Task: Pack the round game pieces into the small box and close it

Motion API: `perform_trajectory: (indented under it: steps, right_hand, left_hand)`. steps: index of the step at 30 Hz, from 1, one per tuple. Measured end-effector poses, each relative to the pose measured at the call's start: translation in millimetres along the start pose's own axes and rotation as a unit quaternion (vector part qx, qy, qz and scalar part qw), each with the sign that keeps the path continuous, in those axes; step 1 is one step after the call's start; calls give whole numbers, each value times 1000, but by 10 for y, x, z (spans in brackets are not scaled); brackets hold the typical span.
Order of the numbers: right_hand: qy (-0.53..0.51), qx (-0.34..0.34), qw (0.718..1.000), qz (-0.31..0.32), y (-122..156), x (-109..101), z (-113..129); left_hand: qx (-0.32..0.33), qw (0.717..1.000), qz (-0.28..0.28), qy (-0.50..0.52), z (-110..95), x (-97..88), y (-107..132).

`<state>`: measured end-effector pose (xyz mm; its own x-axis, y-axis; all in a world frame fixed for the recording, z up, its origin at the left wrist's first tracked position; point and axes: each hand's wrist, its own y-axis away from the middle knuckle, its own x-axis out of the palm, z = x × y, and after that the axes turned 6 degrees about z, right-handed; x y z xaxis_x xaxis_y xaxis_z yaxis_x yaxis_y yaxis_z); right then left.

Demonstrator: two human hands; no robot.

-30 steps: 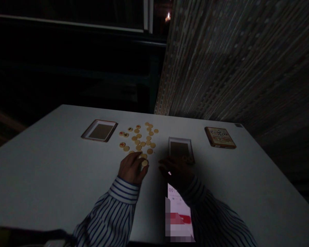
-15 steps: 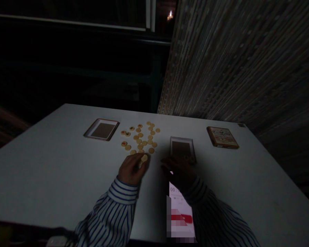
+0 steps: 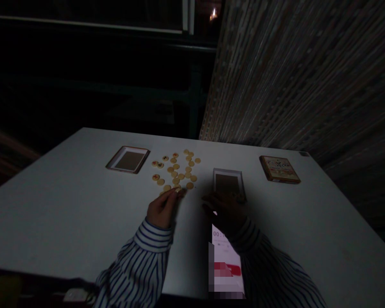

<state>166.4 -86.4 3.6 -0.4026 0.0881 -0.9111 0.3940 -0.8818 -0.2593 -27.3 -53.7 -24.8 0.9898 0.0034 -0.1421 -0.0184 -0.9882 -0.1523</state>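
Several round pale wooden discs (image 3: 179, 169), some marked in red or black, lie scattered on a white table (image 3: 67, 205). My left hand (image 3: 162, 209) is at the near edge of the pile, its fingertips pinched on one disc (image 3: 179, 192). My right hand (image 3: 223, 209) lies in deep shadow just in front of a shallow white tray with a brown bottom (image 3: 227, 182). Its fingers look loosely stretched toward the left, and I see nothing in them. Both sleeves are striped.
A second shallow tray (image 3: 128, 159) sits left of the discs. A small brown printed box (image 3: 279, 169) lies at the far right. A lit phone screen (image 3: 226, 261) lies under my right forearm. A ribbed curtain wall (image 3: 291, 77) rises behind the table; the room is dark.
My left hand has drawn its fingers together from a flat reach into a pinch on one disc at the pile's near edge. My right hand has hardly moved. The view shifted slightly.
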Motion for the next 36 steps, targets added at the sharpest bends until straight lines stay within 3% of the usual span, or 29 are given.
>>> perform_trajectory:
  steps: [10,19,25,33,36]
  right_hand:
    - [11,-12,1000,7,-22,37,7]
    - [50,-72,996,-4,-267,-25,219]
    - [80,-77,994,2,-422,-15,305]
    - [77,-78,994,-15,-476,65,309]
    - [81,-54,995,-4,-484,112,252]
  left_hand:
    - [-72,993,-13,93,-59,55,13]
    - [-33,998,25,37,-52,40,-2]
    - [-11,997,74,11,-43,-4,-31]
    - [-5,997,77,-13,-42,-17,-32]
    - [-3,1000,28,-4,-38,-65,-36]
